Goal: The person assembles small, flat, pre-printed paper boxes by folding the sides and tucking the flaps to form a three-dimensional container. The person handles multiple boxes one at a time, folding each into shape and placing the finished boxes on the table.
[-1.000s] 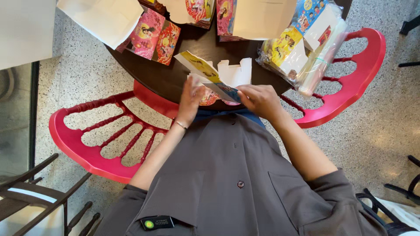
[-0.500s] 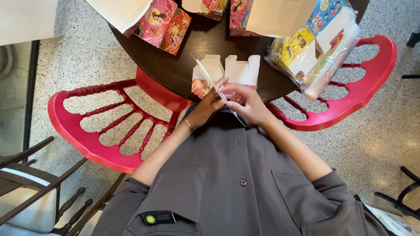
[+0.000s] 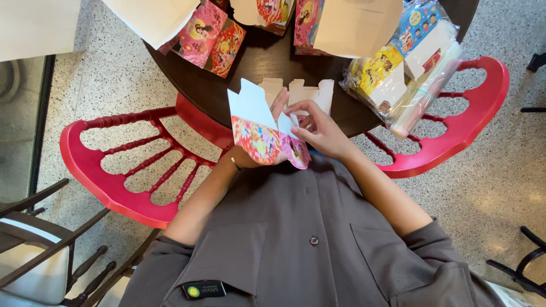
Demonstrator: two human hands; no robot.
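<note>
Since half a second ago the flat card has been opened up into a box shape and lifted higher above the lap. That pink printed carton (image 3: pixel 259 133) now stands at the near edge of the dark round counter (image 3: pixel 250 74), white flaps up. Left hand (image 3: pixel 259 153) sits mostly behind it, clasping its lower part. Right hand (image 3: pixel 318 128) pinches a flap at its top right corner. More printed cartons (image 3: pixel 210 37) lie farther back, and a bagged bundle of flat packs (image 3: pixel 404 68) rests to the right above a red chair (image 3: pixel 455 136).

Carton (image 3: pixel 259 133) before 2 hands, table (image 3: pixel 250 79) behind, chairs (image 3: pixel 108 170) either side.
</note>
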